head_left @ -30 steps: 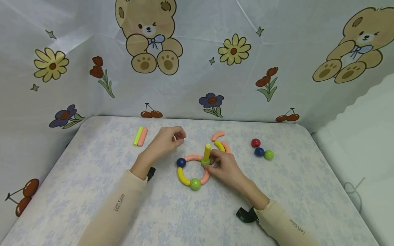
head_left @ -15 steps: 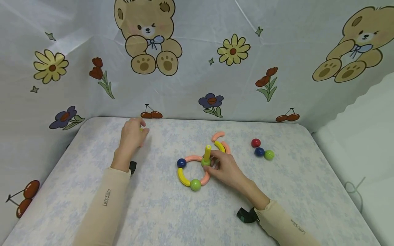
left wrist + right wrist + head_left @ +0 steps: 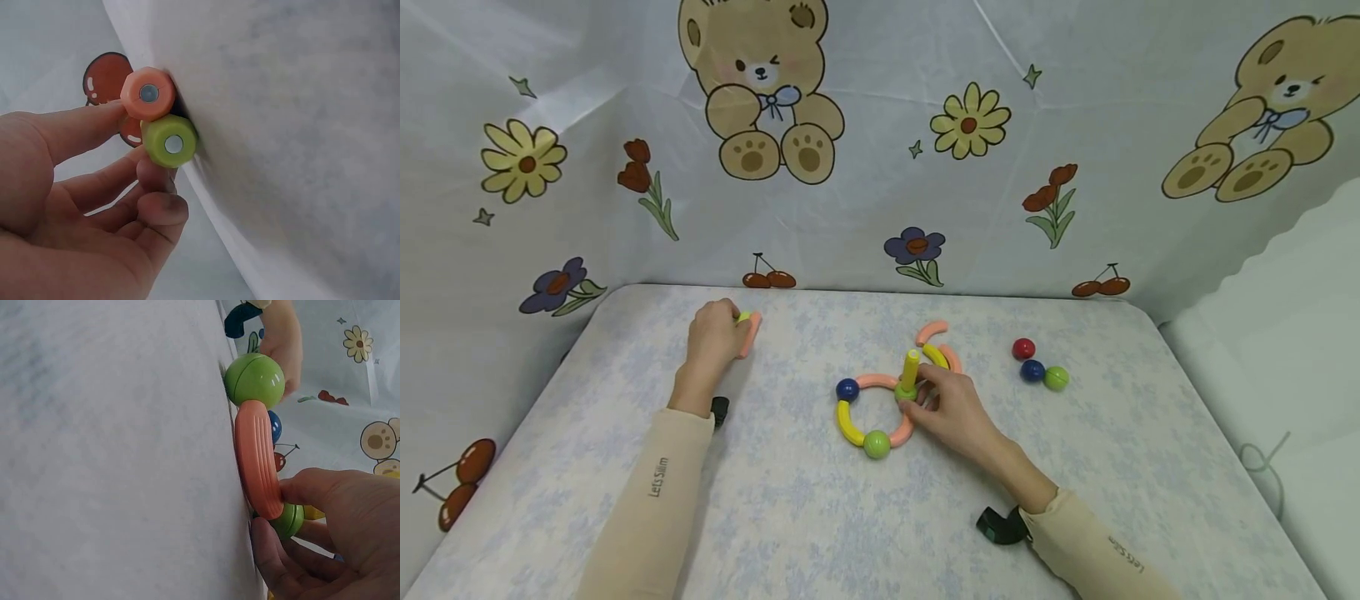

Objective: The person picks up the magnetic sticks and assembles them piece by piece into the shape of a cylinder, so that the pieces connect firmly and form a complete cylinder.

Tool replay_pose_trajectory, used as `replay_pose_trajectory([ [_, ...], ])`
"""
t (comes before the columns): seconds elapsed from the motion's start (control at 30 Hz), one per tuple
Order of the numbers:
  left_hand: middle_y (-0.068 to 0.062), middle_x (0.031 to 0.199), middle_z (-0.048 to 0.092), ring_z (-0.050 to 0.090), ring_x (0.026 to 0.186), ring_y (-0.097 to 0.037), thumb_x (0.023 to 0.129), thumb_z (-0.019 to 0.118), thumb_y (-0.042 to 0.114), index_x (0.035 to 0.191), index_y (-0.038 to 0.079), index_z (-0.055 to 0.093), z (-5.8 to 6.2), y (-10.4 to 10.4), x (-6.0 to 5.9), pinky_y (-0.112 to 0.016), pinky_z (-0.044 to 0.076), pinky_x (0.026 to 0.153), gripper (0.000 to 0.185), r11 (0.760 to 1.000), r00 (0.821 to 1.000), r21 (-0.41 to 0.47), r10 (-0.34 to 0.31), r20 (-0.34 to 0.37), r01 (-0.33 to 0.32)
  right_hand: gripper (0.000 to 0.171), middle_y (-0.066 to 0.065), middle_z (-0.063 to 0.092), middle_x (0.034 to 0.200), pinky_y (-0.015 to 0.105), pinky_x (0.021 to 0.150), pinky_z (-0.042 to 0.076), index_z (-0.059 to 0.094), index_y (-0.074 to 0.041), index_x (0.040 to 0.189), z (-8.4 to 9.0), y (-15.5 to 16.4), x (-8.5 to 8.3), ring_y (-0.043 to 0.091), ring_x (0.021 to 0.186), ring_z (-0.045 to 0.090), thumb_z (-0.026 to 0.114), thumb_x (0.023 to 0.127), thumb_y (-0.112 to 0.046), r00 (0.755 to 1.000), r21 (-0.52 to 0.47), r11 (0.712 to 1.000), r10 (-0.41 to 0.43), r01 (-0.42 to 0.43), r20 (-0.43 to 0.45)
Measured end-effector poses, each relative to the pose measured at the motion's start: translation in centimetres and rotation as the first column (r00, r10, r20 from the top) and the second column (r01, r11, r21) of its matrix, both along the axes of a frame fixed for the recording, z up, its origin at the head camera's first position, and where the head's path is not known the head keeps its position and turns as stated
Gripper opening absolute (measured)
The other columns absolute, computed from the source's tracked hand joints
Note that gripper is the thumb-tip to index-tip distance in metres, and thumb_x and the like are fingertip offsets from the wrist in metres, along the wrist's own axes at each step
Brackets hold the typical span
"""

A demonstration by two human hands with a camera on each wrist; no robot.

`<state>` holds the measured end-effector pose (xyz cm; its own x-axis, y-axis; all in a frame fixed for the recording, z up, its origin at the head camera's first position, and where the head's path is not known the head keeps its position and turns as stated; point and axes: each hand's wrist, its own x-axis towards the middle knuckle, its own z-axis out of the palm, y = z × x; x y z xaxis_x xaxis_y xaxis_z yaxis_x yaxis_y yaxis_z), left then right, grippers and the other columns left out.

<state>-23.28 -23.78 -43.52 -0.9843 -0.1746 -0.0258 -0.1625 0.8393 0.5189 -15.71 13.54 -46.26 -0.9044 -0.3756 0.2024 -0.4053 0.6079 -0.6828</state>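
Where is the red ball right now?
In the head view the red ball lies on the right side of the table, just behind a blue ball and a green ball, right of the ring of pieces.
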Motion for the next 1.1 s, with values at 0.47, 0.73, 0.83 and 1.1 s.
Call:
replay_pose_trajectory([
  [0.47,-0.022,0.098,0.063,0.061,0.078,-0.032,0.106,0.061,0.025,0.110,-0.005,0.055,0.4,-0.3,-0.1,-0.039,0.048,0.066,0.031,0.997,0.996,0.059,0.042,0.079,-0.046,0.027,0.006,0.074,0.106,0.027,0.069,0.059,0.072,-0.009,0.112,0.1,0.1,-0.1,0.016,0.080,0.068,0.085,0.089,-0.013,0.999,-0.008,0.999,-0.046,0.046,0.011],
  [0.73,-0.022,0.105,0.062,0.059,0.093,-0.037,0.103,0.069,0.020,0.120,-0.005,0.058,1.1,0.5,0.5,-0.045,0.049,0.079,0.033,0.982,0.988,0.187,0.067,-0.141,-0.040,0.028,0.007,0.074,0.104,0.025,0.067,0.057,0.072,-0.008,0.113,0.2,0.0,0.0,0.015,0.079,0.068,0.085,0.089,-0.013,0.999,-0.007,0.999,-0.045,0.045,0.006],
  [0.83,-0.019,0.104,0.063,0.060,0.093,-0.034,0.101,0.072,0.021,0.118,-0.004,0.062,1.7,1.1,0.6,-0.041,0.054,0.072,0.032,0.972,0.979,0.236,0.036,-0.199,0.013,0.026,0.007,0.074,0.103,0.023,0.066,0.056,0.072,-0.009,0.112,0.1,0.0,0.1,0.014,0.078,0.068,0.085,0.089,-0.013,0.998,-0.004,0.998,-0.057,0.057,0.003],
  [1.1,-0.014,0.102,0.069,0.065,0.092,-0.024,0.095,0.081,0.021,0.110,0.002,0.067,2.4,3.5,0.6,-0.028,0.054,0.073,0.028,0.918,0.959,0.346,-0.101,-0.264,0.192,0.025,0.008,0.076,0.102,0.023,0.063,0.055,0.072,-0.008,0.111,-0.1,0.1,0.0,0.015,0.077,0.069,0.084,0.089,-0.011,0.995,-0.020,0.995,-0.099,0.099,-0.020],
])
